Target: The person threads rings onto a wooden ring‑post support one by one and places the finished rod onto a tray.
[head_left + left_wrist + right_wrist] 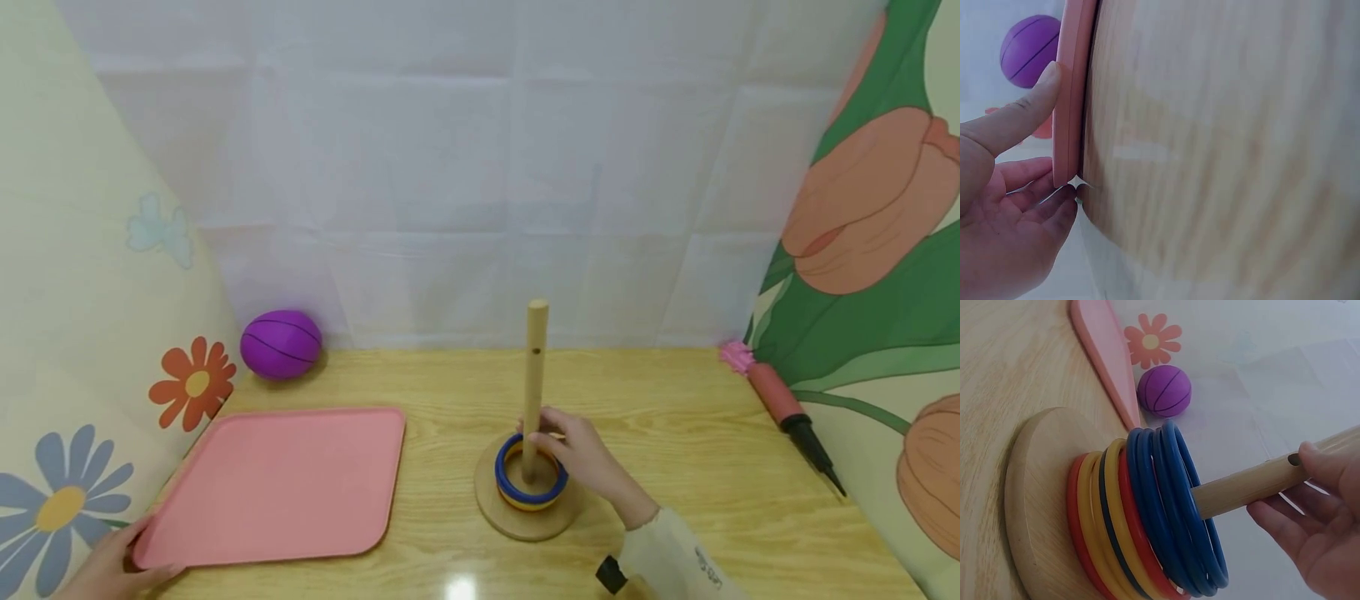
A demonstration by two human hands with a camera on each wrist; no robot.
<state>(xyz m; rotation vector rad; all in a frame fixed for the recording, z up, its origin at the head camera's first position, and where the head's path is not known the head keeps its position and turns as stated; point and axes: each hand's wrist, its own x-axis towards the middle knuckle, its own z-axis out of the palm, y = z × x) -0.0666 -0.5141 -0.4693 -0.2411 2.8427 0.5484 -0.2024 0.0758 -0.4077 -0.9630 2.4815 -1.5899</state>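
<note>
My left hand point(112, 567) holds the near left corner of a pink tray point(277, 483). The left wrist view shows its thumb point(1041, 100) lying on the rim, with the other fingers bent at the corner. On the right, my right hand point(588, 458) grips an upright wooden post point(536, 333), thumb on one side and fingers on the other. Around the post are stacked rings point(1154, 519): red and yellow low down, several blue on top. They sit on a round wooden base point(528, 527), below my right hand in the right wrist view.
A purple ball point(281, 344) lies at the back left, behind the tray. At the far right, a red and black hand pump point(791, 412) lies by the flowered cloth, near a pink spiky thing point(737, 357). White cloth hangs behind the wooden table point(442, 400).
</note>
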